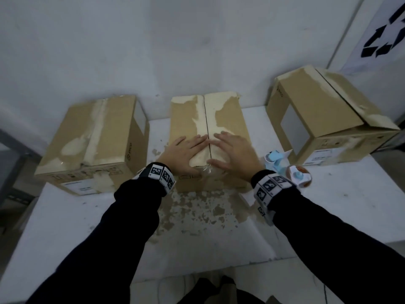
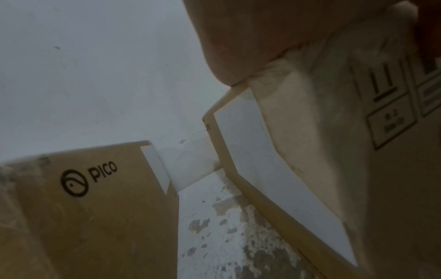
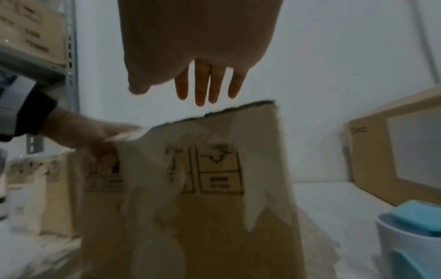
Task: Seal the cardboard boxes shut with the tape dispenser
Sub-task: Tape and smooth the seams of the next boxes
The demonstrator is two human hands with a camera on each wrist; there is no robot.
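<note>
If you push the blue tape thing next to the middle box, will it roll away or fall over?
The tape dispenser probably won't roll far: its round tape roll sits in a blue and white plastic frame resting on the table. It looks small and plastic, so likely light, and a push would probably slide it. It seems to lie low, so tipping looks unlikely, though blur hides its base.

3 cardboard boxes (image 1: 208, 128): matt brown corrugated card, top paper layer torn off in pale rough patches along seams. Glossy clear tape remnant (image 1: 205, 170) on middle box front edge. Table (image 1: 328, 205): white painted surface, paint flaked, brown patches showing. Tape dispenser (image 1: 277, 162): smooth blue and white plastic. Wall (image 1: 153, 40): matt white, scuffed.
</note>
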